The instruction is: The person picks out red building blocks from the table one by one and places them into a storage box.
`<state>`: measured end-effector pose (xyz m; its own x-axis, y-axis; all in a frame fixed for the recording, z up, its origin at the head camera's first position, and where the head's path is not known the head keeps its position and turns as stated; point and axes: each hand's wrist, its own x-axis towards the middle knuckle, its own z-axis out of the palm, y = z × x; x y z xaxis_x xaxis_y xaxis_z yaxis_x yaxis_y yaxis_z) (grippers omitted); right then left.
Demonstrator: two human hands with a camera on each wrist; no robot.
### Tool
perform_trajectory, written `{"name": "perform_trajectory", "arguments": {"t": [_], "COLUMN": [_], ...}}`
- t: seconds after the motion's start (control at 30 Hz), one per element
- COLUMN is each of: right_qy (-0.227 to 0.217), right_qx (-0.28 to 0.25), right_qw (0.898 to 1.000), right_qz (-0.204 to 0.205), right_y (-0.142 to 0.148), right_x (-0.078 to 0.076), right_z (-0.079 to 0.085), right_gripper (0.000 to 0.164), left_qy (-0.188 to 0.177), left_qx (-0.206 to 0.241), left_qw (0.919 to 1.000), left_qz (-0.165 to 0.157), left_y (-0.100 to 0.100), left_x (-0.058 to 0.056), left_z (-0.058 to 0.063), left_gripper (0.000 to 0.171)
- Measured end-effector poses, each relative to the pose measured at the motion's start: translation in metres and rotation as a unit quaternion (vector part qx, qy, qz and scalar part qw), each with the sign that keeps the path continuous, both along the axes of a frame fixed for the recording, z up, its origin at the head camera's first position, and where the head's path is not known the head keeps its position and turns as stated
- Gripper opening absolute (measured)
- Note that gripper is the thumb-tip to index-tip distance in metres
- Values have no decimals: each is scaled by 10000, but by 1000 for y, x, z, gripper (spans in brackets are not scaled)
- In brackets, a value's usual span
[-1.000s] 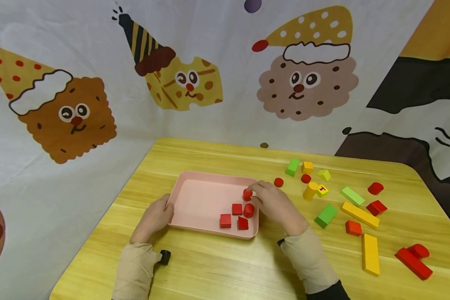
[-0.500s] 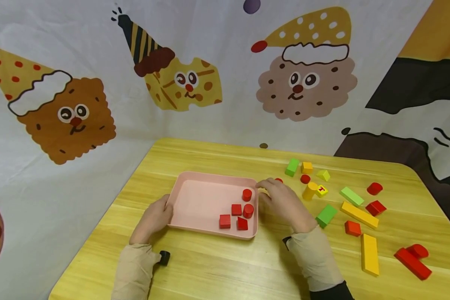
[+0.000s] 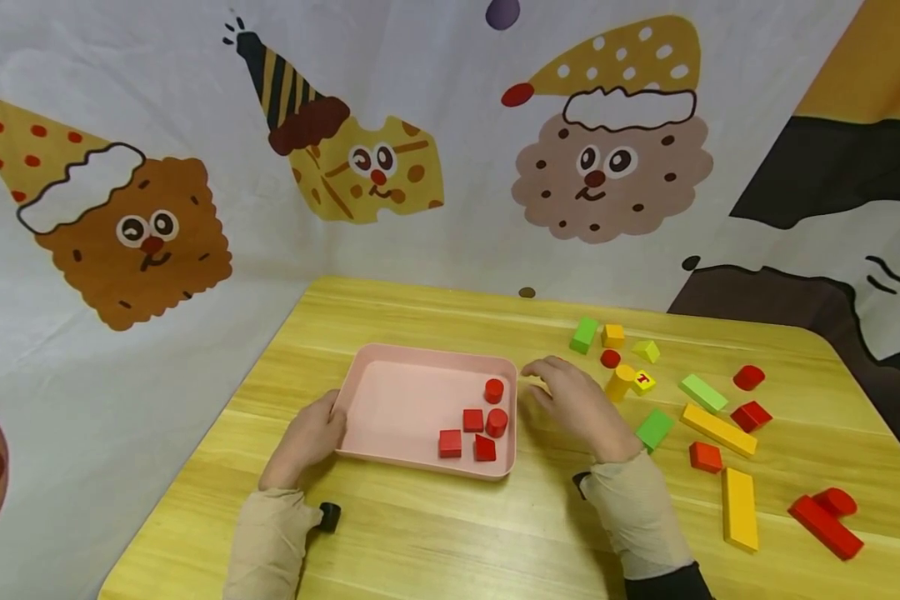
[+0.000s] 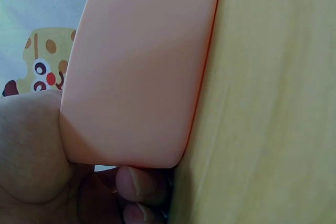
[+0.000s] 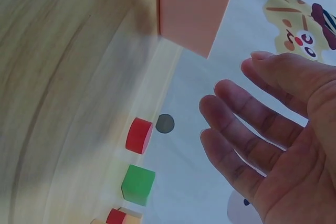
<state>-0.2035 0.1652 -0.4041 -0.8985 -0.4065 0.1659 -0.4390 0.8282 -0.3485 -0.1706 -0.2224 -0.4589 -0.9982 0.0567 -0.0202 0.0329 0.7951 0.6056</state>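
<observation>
A pink tray [image 3: 397, 404] lies on the table, with several red blocks at its right side, among them a red cylinder [image 3: 497, 422] and a red cube [image 3: 450, 443]. My left hand [image 3: 315, 429] grips the tray's left end, its thumb at the rim and fingertips curled under, as the left wrist view shows. Just right of the tray, my right hand [image 3: 577, 408] hovers with relaxed, spread fingers and nothing in them. Below those fingers in the right wrist view stands a red cylinder [image 5: 139, 135], almost wholly hidden behind the hand in the head view.
Loose blocks lie across the table's right: a green block [image 3: 584, 335], an orange cylinder [image 3: 619, 382], a long yellow block [image 3: 740, 508], a red cube [image 3: 706, 457] and a long red block [image 3: 825, 527] against a red cylinder. A printed cloth [image 3: 480, 258] hangs behind the table.
My right hand has let go of a red cylinder in the tray's upper right corner and moved right, out over the table. The left hand and the tray have stayed put.
</observation>
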Motion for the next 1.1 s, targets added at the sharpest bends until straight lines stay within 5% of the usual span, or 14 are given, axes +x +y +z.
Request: {"name": "perform_trajectory", "arguments": {"t": [1.1], "right_qy": [154], "right_qx": [13], "right_qw": [9999], "right_qz": [59], "right_y": [20], "right_x": [-11], "right_z": [-16], "right_gripper": [24], "left_qy": [28], "left_qx": [-6], "left_qw": [10000], "left_qz": [6], "left_y": [0], "left_x": [0], "left_z": [-1], "left_gripper": [33]}}
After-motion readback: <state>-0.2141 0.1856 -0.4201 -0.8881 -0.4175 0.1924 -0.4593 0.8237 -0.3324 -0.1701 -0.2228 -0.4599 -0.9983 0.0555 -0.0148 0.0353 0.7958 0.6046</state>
